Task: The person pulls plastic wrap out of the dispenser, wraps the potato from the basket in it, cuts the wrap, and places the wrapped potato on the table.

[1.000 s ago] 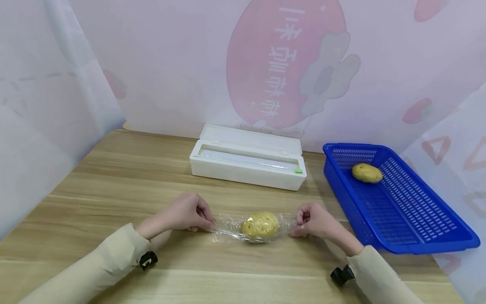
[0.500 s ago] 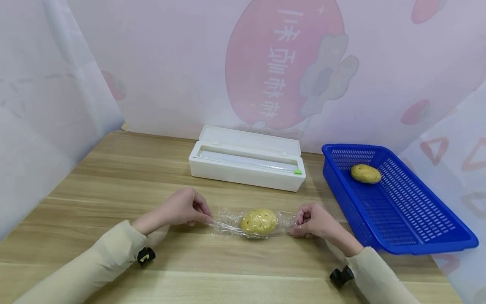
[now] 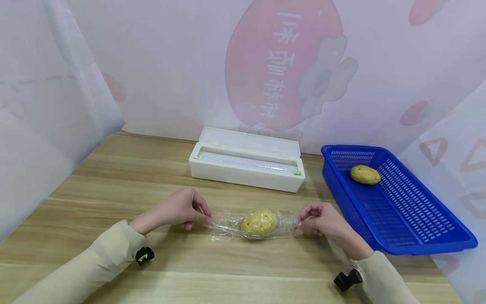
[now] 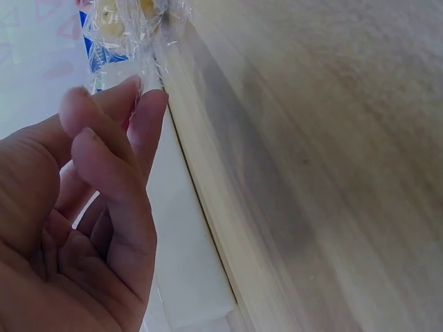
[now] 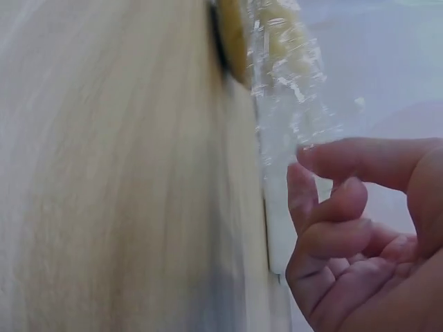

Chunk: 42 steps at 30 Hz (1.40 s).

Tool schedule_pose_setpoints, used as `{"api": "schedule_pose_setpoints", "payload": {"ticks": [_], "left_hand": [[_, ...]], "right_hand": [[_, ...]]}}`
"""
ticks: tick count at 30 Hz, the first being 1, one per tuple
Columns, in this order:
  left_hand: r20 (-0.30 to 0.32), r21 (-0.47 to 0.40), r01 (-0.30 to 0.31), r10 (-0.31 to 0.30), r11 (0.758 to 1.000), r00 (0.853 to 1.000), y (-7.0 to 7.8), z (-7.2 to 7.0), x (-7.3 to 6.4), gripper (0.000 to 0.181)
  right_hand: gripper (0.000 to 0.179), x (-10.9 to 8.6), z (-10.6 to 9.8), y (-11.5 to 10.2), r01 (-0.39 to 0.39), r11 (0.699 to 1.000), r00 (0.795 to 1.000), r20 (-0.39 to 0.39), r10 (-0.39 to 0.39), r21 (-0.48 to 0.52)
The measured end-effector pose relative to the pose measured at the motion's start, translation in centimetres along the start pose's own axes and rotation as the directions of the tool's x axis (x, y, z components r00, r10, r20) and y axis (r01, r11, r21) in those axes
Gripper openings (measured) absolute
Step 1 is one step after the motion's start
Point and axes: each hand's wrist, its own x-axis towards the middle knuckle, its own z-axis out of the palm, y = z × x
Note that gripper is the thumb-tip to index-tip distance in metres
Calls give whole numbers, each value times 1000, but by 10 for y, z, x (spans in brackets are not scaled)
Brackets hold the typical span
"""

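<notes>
A yellow potato lies on the table inside clear plastic wrap, whose loose ends stretch out to both sides. My left hand pinches the left end between thumb and forefinger; in the left wrist view the film runs up from those fingertips toward the potato. At the opposite end, my right hand holds the film by its edge. The right wrist view has the thumb and forefinger tips close together at the crinkled wrap, the other fingers curled.
Behind the potato stands a white wrap box with its lid up, a film roll inside and a green slider at its right end. To the right, a blue basket contains another potato. A printed curtain hangs behind the wooden table.
The left hand has shifted slightly left and up, drawing its end of the film outward. More recently the right hand has moved a little right and changed its finger pose. The potato stays nearly in place.
</notes>
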Motion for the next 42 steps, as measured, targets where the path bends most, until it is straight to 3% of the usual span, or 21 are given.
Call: {"api": "schedule_pose_setpoints", "payload": {"ticks": [3, 8, 11, 14, 17, 21, 25, 28, 31, 34, 42], "left_hand": [[7, -2, 2, -2, 1000, 1000, 0, -1, -1, 6], [-1, 3, 7, -7, 1000, 1000, 4, -4, -3, 7], [-80, 38, 0, 3, 999, 997, 10, -6, -4, 13], [-192, 74, -20, 33, 997, 981, 18, -7, -4, 14], [-253, 84, -65, 84, 994, 964, 29, -6, -3, 13], [-253, 31, -135, 139, 990, 958, 44, 2, 0, 22], [-225, -1, -208, 203, 978, 953, 57, 13, 2, 26], [-183, -24, -254, 246, 967, 952, 65, 23, 5, 25], [-142, -53, -271, 262, 961, 955, 73, 33, 10, 23], [-122, -73, -278, 268, 958, 956, 76, 40, 14, 22], [-142, -71, -282, 271, 957, 952, 74, 57, 21, 14]], "right_hand": [[17, -2, 0, -3, -17, 1000, 999, -27, 18, 23], [17, -5, 3, -9, -17, 1000, 985, -172, 19, 10], [19, -7, 7, -16, 28, 999, 968, -249, -35, -30], [20, -8, 12, -23, 96, 992, 954, -277, -116, -84], [23, -10, 18, -29, 196, 977, 946, -244, -212, -88], [29, -12, 26, -35, 361, 932, 922, -140, -362, -33], [34, -9, 34, -37, 523, 852, 852, -28, -523, -23], [39, -7, 39, -39, 586, 810, 810, 45, -584, -37], [42, -4, 44, -41, 583, 810, 811, 89, -578, -56], [42, 0, 47, -42, 562, 825, 825, 112, -553, -65], [41, 15, 51, -36, 504, 860, 855, 186, -484, -77]]}}
